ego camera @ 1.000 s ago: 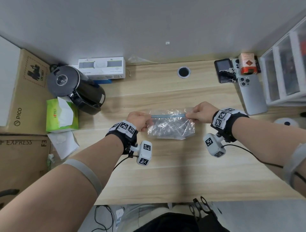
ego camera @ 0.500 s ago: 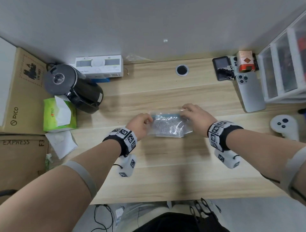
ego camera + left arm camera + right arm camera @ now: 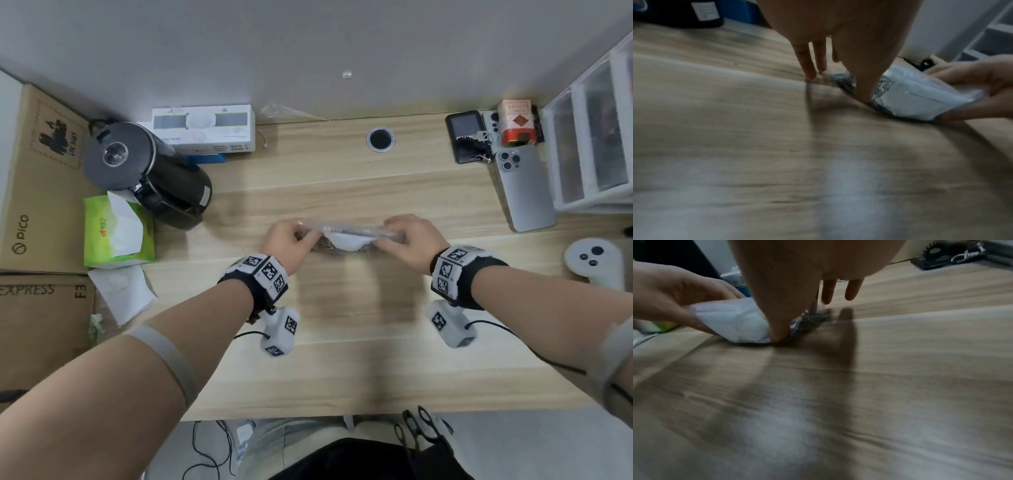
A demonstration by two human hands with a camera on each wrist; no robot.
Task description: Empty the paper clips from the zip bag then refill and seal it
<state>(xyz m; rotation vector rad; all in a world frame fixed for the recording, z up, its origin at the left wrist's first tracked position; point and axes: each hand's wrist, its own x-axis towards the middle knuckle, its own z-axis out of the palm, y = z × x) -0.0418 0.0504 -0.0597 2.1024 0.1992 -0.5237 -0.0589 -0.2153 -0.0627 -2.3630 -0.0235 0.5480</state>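
A clear zip bag (image 3: 346,240) with a white label stands on edge on the wooden desk (image 3: 342,342), its lower edge touching the wood. My left hand (image 3: 308,234) pinches its left end and my right hand (image 3: 390,234) pinches its right end. In the left wrist view my left thumb (image 3: 863,91) presses the bag (image 3: 920,97) near a dark mass of paper clips (image 3: 846,82). In the right wrist view my right thumb (image 3: 777,332) sits against the bag (image 3: 731,321), with the paper clips (image 3: 807,322) bunched at that end. Whether the seal is open is hidden.
A black kettle (image 3: 147,174), a green tissue pack (image 3: 116,233) and a white box (image 3: 205,128) stand at the back left. A phone (image 3: 524,188), small devices and white drawers (image 3: 589,154) are at the right, with a white controller (image 3: 596,262) nearer.
One second ago both hands held the bag up by its top strip. It then lay flat on the desk. Now the hands pinch its ends and it stands on edge.
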